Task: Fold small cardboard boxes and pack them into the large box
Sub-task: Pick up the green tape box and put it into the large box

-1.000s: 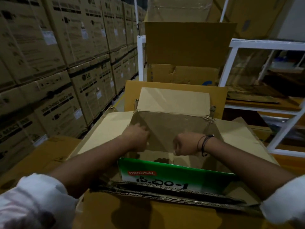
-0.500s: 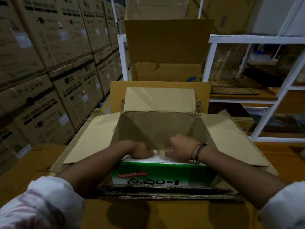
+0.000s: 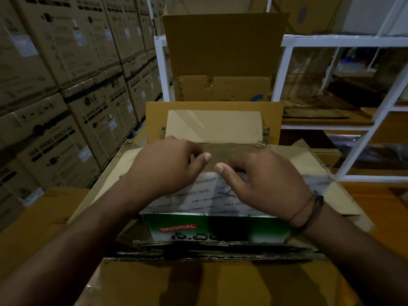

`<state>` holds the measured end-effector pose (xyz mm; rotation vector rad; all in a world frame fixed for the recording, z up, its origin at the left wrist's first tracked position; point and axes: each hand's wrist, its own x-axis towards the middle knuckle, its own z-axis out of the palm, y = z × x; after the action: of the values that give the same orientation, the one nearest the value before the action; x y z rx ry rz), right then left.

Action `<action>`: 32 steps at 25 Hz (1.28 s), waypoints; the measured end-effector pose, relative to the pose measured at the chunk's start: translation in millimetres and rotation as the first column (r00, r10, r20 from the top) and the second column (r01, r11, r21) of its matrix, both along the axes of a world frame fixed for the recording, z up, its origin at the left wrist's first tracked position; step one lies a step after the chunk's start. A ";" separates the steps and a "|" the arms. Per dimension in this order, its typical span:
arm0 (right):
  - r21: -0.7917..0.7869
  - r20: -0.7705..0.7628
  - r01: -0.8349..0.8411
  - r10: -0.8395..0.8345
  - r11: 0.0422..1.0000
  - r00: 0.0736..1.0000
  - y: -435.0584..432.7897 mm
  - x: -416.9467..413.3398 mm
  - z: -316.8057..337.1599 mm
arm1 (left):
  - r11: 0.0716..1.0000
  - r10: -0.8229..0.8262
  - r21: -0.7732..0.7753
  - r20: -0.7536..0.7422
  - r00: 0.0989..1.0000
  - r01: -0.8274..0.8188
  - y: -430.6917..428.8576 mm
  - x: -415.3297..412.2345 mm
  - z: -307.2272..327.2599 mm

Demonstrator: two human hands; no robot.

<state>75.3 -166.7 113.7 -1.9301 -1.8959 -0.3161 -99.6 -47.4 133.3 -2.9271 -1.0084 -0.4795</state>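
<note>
One small box [image 3: 216,228] stands inside the large box [image 3: 214,127], against its near wall, green side facing you. Your left hand [image 3: 167,166] hovers over its white top flap [image 3: 198,195] with fingers curled; blur hides whether it grips anything. Your right hand [image 3: 265,184] rests loosely bent fingers on that flap, thumbs almost meeting. Stacked cartons [image 3: 55,85] rise left of the large box, and a white rack [image 3: 353,39] stands to its right.

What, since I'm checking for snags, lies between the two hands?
Head view: nothing solid, only a narrow gap between left hand and right hand, with the wall of the large box behind.
</note>
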 end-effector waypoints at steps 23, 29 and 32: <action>-0.131 -0.166 0.327 -0.346 0.936 0.924 -100.8 -23.2 -92.1 | 0.917 -0.129 -0.366 0.096 0.987 0.156 -98.2 32.5 -84.9; -0.038 -0.243 0.463 -0.458 0.885 0.855 -185.5 38.3 -89.0 | 0.896 -0.222 -0.298 0.340 0.914 0.328 -186.6 109.9 -91.6; -0.006 -0.271 0.525 -0.507 0.851 0.818 -244.8 74.5 -92.8 | 0.866 -0.283 -0.293 0.382 0.880 0.406 -230.3 152.9 -100.3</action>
<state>149.7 -411.5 20.9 -2.2855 -1.1519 -0.2578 53.2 -277.7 33.0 -3.4758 -0.6257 -0.9093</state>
